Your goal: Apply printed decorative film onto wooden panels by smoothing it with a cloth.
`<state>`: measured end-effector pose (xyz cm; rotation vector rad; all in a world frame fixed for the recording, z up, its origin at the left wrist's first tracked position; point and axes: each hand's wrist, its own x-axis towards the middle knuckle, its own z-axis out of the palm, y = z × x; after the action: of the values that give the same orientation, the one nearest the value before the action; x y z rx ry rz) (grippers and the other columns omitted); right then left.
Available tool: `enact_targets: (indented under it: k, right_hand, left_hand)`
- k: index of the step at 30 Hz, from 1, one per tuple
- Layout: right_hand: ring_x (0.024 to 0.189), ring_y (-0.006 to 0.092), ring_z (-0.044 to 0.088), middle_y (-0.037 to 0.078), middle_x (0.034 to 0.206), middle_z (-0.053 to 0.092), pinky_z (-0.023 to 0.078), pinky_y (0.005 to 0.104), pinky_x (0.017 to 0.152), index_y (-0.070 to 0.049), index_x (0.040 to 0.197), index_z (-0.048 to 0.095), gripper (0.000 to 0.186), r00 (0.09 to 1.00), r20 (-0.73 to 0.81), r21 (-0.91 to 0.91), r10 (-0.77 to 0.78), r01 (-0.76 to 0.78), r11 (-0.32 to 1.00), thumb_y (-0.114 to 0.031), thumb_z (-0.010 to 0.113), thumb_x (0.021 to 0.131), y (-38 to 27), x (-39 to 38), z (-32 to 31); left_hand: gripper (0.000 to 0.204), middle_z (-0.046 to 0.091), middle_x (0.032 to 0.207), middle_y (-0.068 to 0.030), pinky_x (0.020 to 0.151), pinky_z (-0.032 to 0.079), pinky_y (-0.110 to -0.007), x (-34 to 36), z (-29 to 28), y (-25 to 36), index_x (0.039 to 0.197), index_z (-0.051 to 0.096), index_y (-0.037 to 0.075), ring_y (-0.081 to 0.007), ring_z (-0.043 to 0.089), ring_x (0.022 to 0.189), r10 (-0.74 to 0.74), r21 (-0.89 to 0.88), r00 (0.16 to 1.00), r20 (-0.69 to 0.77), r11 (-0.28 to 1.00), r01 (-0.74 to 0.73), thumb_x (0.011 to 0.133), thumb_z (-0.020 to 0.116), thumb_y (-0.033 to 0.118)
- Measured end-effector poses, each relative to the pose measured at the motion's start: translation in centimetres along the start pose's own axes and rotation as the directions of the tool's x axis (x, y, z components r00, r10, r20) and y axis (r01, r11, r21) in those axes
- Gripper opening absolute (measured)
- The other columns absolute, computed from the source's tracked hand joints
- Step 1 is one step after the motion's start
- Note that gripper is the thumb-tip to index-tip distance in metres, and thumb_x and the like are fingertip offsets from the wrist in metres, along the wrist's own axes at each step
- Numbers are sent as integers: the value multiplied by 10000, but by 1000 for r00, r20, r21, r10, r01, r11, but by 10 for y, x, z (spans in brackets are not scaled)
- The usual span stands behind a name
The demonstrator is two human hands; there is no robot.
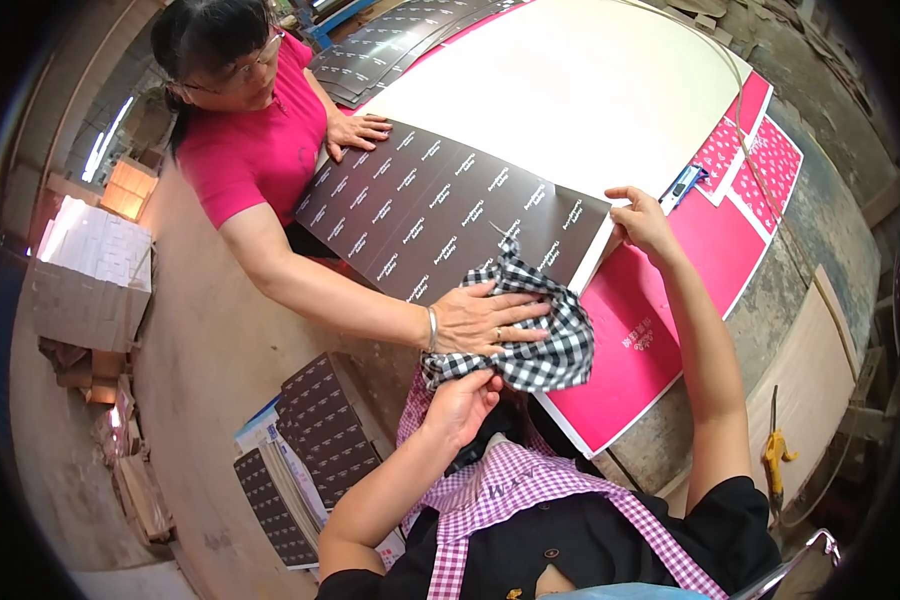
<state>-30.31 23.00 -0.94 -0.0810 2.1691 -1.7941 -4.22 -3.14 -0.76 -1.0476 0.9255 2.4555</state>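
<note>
My right hand (642, 222) pinches the right-hand corner of a dark grey printed sheet (390, 200), whose edge there is lifted. Closed at the lower edge of a bunched black-and-white checkered cloth (560, 345), my left hand (462, 405) has thumb and fingers against it. A co-worker's hand (485, 318), wearing a bracelet and a ring, lies flat on that same cloth. The co-worker's other hand (358, 132) presses on the far left corner of the dark sheet. Beneath my right wrist is a pink printed sheet (625, 355) with a white border.
A large cream sheet (570, 80) covers the table beyond. More dark sheets (390, 50) are stacked at its far left. A blue cutter-like tool (686, 184) lies right of my hand. Yellow-handled tool (776, 455) at right; stacked dark boards (325, 425) low at left; cartons (95, 270) farther left.
</note>
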Motion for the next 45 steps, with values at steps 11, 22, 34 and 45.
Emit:
enact_targets:
  k: [11,22,34,45]
  right_hand:
    - [464,69,469,15,583,527,332,205,405,19,1148,521,346,998,-61,57,28,-25,998,-2,502,803,-9,-2,-1]
    - [498,72,476,29,631,549,349,210,423,30,1151,519,352,1000,1,38,2,-3,999,-14,490,803,3,-5,-1]
    - [756,94,605,55,846,636,505,224,666,-5,1106,534,245,1000,4,148,11,-12,989,-49,533,865,38,19,-1]
    - [465,72,434,23,592,534,334,211,419,-3,1133,524,319,999,-52,-37,15,-17,999,-47,485,819,20,2,1]
  left_hand:
    - [184,603,910,-37,634,455,-245,-18,8,-13,996,569,53,-137,569,763,149,-5,988,-47,989,-149,838,523,-30]
    - [205,589,1023,-50,694,465,-245,-30,22,-3,1065,491,89,-145,574,857,76,-99,993,91,993,-67,873,552,56]
    - [101,580,957,-32,689,467,-260,-18,19,3,960,501,126,-144,573,890,108,25,994,10,994,-109,925,559,201]
    - [166,595,859,-36,628,452,-225,-20,27,-3,954,515,54,-114,580,749,64,291,997,-53,955,-46,889,609,174]
